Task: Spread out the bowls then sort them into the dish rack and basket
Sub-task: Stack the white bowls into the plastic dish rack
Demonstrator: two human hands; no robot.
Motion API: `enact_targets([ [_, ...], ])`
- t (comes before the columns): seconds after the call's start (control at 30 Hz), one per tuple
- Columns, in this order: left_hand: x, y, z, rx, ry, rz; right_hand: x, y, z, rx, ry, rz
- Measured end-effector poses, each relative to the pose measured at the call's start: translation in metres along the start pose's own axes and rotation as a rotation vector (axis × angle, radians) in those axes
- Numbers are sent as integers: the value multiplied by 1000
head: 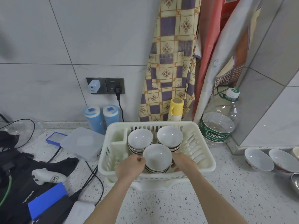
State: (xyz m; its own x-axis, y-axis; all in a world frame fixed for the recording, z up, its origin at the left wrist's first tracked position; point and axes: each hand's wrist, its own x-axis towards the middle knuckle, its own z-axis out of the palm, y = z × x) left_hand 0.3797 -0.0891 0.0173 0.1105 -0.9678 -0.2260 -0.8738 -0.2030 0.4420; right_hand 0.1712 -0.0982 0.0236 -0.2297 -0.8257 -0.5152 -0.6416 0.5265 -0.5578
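White bowls sit in three stacks inside a cream plastic dish rack (205,160) on the speckled counter (210,191). Both hands hold the near stack (157,157): the left hand (129,167) curls its fingers round the left rim, and the right hand (183,162) cups the right side. Two more stacks stand behind, far left (140,139) and far right (169,136). Well to the right, near the wall, two loose bowls (258,160) lean on the counter. A large water bottle (218,125) stands just right of the rack.

Three bowl stacks (157,156) in rack (203,165) (bottle (218,125) right)
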Motion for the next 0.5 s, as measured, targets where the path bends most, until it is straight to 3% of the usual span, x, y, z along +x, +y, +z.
enact_targets([
  [0.27,0,1,1,71,1,-1,14,5,0,244,-142,-56],
  [0.5,0,2,3,60,75,-20,17,6,3,165,-205,-40],
])
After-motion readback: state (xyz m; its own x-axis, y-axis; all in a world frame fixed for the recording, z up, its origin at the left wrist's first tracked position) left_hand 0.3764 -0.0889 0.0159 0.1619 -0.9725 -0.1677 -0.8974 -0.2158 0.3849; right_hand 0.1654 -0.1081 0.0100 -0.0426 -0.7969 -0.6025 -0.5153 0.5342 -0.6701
